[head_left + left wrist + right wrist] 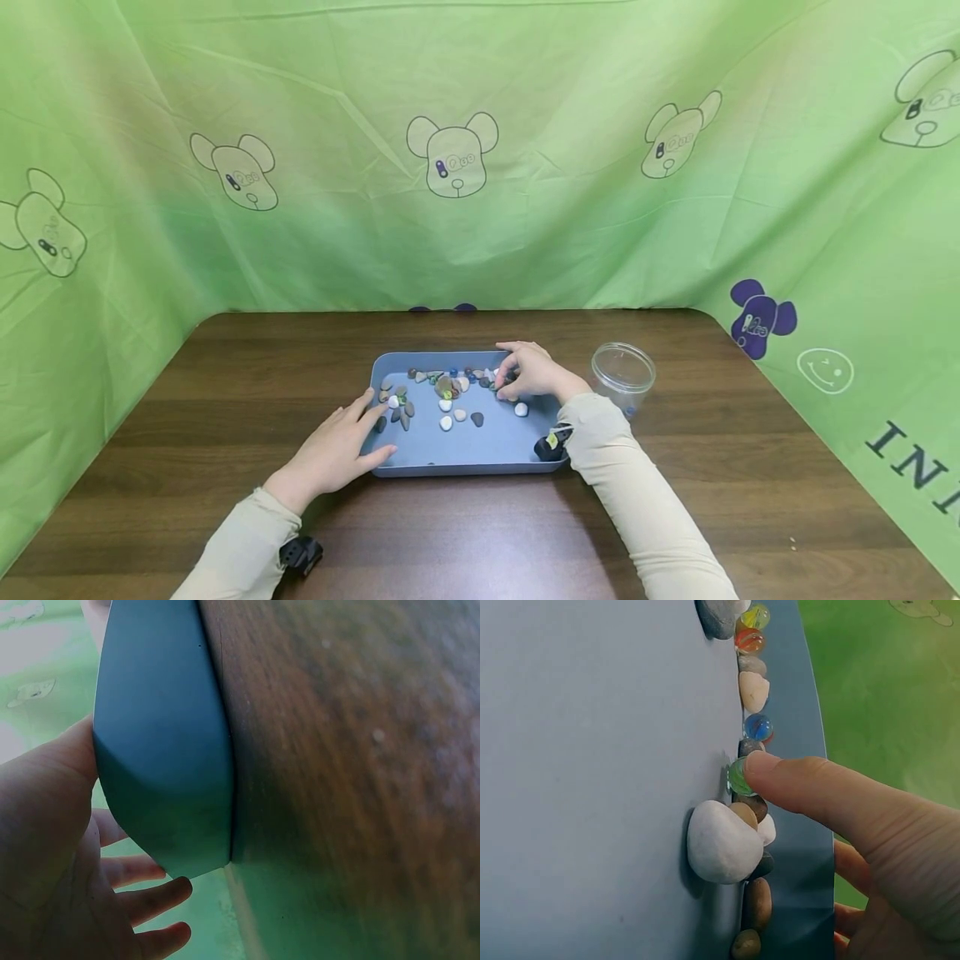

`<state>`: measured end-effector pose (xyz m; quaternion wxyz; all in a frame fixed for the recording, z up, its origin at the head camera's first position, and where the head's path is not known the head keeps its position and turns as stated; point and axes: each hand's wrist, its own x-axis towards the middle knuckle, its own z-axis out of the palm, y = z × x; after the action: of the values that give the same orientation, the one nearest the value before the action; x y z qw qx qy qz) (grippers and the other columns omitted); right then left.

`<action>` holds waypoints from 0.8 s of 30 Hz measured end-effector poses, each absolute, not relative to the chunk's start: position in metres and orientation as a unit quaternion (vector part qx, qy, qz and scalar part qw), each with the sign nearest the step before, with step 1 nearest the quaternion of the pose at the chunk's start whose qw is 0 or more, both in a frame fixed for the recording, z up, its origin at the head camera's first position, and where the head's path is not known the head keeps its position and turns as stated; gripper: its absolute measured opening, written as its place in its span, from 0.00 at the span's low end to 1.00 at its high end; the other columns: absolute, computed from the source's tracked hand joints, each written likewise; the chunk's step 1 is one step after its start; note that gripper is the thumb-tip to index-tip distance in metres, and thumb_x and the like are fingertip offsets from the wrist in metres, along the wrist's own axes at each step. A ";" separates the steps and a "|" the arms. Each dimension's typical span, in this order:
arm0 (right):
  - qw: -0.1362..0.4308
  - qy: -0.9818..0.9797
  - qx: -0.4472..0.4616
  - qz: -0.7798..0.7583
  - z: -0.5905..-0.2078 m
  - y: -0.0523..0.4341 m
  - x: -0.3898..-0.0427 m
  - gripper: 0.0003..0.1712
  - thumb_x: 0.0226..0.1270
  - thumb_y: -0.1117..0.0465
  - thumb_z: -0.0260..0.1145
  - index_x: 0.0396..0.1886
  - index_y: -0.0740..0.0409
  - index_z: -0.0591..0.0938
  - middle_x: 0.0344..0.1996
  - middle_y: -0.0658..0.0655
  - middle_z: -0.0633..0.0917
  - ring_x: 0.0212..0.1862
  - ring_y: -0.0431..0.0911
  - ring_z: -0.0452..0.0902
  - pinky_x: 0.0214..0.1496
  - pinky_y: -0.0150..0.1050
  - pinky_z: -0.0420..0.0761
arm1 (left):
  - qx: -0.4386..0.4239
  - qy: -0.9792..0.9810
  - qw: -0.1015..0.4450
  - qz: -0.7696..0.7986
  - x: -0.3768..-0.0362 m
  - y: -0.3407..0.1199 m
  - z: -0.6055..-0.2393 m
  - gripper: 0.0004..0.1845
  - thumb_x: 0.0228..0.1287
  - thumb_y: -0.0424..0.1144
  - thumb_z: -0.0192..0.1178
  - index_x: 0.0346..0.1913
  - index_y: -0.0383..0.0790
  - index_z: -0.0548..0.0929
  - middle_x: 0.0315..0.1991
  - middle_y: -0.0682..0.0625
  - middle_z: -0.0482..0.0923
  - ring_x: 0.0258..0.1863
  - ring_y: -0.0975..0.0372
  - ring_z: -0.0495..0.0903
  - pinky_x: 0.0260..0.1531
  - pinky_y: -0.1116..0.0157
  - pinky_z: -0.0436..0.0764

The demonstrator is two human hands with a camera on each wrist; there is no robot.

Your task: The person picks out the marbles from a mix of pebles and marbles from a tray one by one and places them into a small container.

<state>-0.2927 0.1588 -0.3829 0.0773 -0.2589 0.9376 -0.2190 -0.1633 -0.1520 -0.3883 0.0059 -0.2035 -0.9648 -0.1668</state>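
Green marble [739, 778] at the tray's [480, 454] 1 o'clock: my right hand [531, 372] is touching it with one straight fingertip; my left hand [333, 450], fingers relaxed, is steadying the tray's 8 o'clock corner.

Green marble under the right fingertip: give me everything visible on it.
The green marble is a small, clear green glass-looking ball, glossy. It lies on the floor of the blue tray, in the line of pebbles and marbles along the tray's wall. The right hand touches it with one extended fingertip; a brown pebble sits right beside it.
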 end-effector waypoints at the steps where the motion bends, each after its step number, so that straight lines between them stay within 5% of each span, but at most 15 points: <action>1: 0.078 0.937 -0.259 -0.219 -0.383 0.159 -0.293 0.03 0.46 0.59 0.73 0.20 0.50 0.85 0.67 0.63 0.67 0.70 0.63 0.56 0.71 0.62 0.49 | -0.203 -0.965 0.005 -0.167 -0.163 -0.152 -0.388 0.33 0.63 0.53 0.56 0.64 0.35 0.69 0.69 0.32 0.58 0.65 0.42 0.66 0.65 0.44 0.63; 14: 0.074 0.935 -0.264 -0.226 -0.383 0.159 -0.293 0.04 0.46 0.58 0.73 0.21 0.51 0.86 0.67 0.64 0.67 0.70 0.65 0.55 0.71 0.63 0.48 | -0.205 -0.964 0.008 -0.168 -0.165 -0.153 -0.390 0.33 0.63 0.53 0.57 0.64 0.35 0.69 0.69 0.32 0.58 0.65 0.43 0.66 0.65 0.44 0.63; 21: 0.083 0.910 -0.278 -0.297 -0.384 0.162 -0.296 0.04 0.48 0.62 0.72 0.26 0.57 0.86 0.68 0.68 0.64 0.70 0.62 0.57 0.64 0.52 0.70 | -0.208 -0.964 0.011 -0.167 -0.166 -0.154 -0.392 0.33 0.63 0.53 0.56 0.64 0.34 0.69 0.69 0.32 0.58 0.65 0.43 0.66 0.65 0.43 0.63; 24: 0.081 0.911 -0.274 -0.298 -0.381 0.162 -0.296 0.04 0.49 0.61 0.72 0.26 0.56 0.86 0.68 0.67 0.64 0.70 0.63 0.56 0.69 0.58 0.62 | -0.207 -0.964 0.010 -0.168 -0.165 -0.153 -0.392 0.33 0.62 0.53 0.57 0.64 0.34 0.69 0.69 0.32 0.58 0.65 0.43 0.66 0.65 0.43 0.63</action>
<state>-0.2956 0.1622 -0.3811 0.0808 -0.2737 0.9111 -0.2975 -0.1651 -0.1534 -0.3916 0.0102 -0.2073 -0.9637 -0.1677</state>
